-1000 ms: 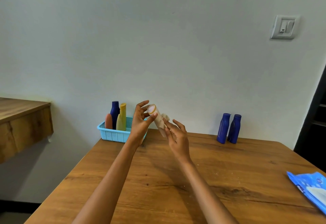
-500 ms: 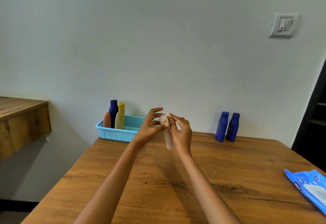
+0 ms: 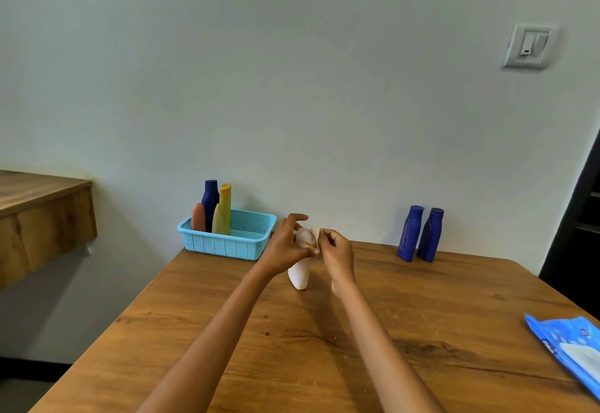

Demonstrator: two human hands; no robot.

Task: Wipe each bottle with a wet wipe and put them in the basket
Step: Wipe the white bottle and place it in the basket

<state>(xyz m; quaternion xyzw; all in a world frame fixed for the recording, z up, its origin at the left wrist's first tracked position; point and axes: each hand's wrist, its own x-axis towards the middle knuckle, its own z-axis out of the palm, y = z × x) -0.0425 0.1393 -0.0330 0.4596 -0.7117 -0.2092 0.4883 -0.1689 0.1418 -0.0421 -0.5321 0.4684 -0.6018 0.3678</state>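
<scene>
White bottle held above mid-desk, left hand fingers clamped on its neck, right hand pinching wipe at cap; judged light, rigid, slippery when wet

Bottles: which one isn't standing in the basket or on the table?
The white bottle, held by the left hand while the right hand wipes its top; the rest stand untouched.

White bottle now lower, near upright between both hands, no longer tilted.
</scene>
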